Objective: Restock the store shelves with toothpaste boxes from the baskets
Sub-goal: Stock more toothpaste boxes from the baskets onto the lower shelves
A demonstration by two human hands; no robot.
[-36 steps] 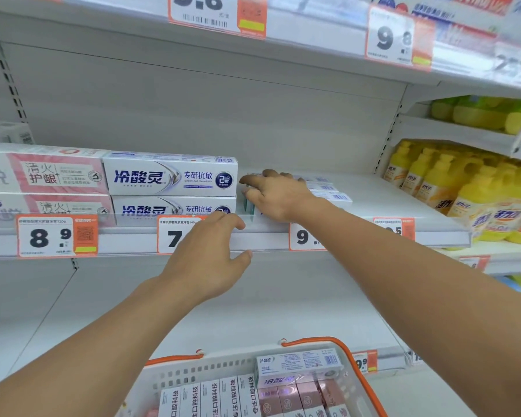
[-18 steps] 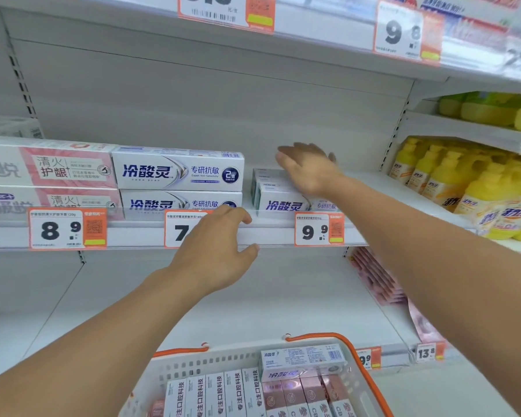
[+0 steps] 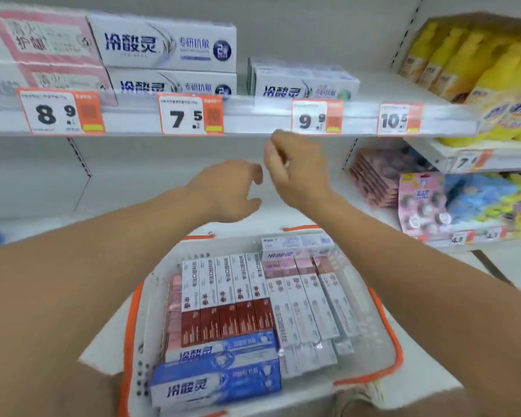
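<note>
Both hands hang free between shelf and basket, nothing in either.

The left hand has its fingers spread loosely, empty, and the right hand beside it is loosely curled and also holds nothing; both sit just under the shelf edge with its price tags. The toothpaste boxes lie packed in rows in the white basket with orange rim, below the arms: red-and-white ones in the middle, pale pink ones to the right, blue ones nearest. On the shelf a white box sits alone above the 9.9 tag, with room beside it. These look like light, stiff cardboard cartons, smooth and probably a bit slick, easily dented at the corners; I'd pinch one across its long narrow sides near the middle.
</note>
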